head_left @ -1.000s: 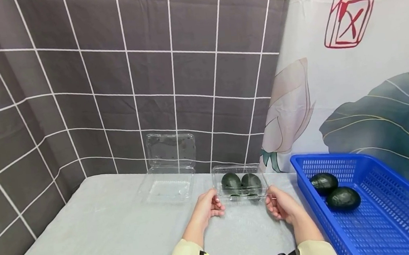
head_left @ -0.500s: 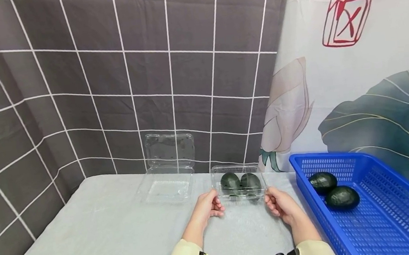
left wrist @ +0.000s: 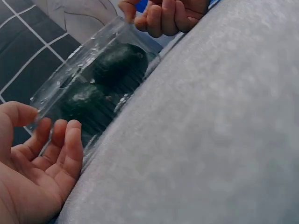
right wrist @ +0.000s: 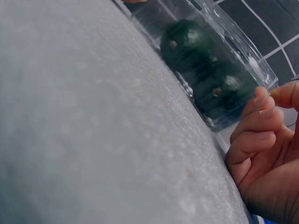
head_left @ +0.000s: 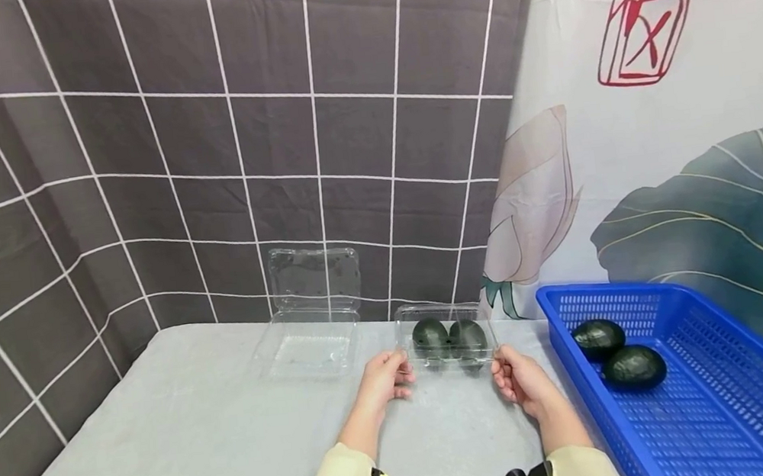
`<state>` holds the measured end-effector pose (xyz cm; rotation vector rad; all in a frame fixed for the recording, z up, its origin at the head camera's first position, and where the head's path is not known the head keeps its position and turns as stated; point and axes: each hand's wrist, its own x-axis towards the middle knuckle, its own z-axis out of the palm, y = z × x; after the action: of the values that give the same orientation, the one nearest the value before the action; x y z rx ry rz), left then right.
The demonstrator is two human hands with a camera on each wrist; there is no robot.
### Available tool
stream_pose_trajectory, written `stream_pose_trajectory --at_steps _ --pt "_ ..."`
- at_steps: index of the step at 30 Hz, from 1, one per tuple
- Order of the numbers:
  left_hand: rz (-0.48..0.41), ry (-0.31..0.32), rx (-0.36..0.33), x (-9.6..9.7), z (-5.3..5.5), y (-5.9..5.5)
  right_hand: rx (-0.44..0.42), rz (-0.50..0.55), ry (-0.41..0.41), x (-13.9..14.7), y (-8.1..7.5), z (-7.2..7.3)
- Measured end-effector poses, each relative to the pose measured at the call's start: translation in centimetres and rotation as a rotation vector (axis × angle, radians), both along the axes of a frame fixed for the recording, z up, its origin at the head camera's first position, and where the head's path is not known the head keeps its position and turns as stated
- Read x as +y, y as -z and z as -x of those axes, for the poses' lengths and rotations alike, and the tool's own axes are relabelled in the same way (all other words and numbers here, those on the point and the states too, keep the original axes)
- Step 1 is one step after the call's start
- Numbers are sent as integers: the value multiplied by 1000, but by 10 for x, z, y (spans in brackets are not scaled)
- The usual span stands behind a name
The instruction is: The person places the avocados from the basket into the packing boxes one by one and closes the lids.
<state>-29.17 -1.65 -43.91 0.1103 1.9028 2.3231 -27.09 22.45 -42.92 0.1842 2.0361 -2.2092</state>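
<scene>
Pale cloth (head_left: pixel 199 424) lies under the clear box (head_left: pixel 445 363) between my left hand (head_left: pixel 385 378) and right hand (head_left: pixel 521 380), each pinching a near corner, where uneven pressure could tilt it and roll the avocados (head_left: pixel 467 335).

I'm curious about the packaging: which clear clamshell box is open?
The left clamshell box: its lid stands raised, whereas the right clamshell box is closed over two avocados.

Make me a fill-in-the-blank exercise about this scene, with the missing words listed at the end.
Seen from the head camera, the empty clamshell sits to the ____ of the filled clamshell.
The loose avocados lie in a plastic basket colored ____.
Between the left hand and right hand, the filled clamshell holds exactly ____ more avocados.

Missing words: left; blue; two.
</scene>
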Motion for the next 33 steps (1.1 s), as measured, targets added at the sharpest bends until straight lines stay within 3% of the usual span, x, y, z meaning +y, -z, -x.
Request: stream_pose_trajectory --at_steps 7,12,16,21,27,33 --pt "-1 23 -23 9 5 -8 16 -7 224 -2 -1 2" --pt "-58 27 -50 31 7 -14 48 -9 403 1 1 4" --pt "-92 3 -63 51 8 -18 88 28 500 5 3 3" --pt "-98 -7 -87 69 8 -19 70 103 525 9 6 2" --pt "-70 -27 -79 78 10 -18 65 126 503 11 3 2" --pt "-13 60 -93 65 10 -16 39 119 505 9 2 -2"
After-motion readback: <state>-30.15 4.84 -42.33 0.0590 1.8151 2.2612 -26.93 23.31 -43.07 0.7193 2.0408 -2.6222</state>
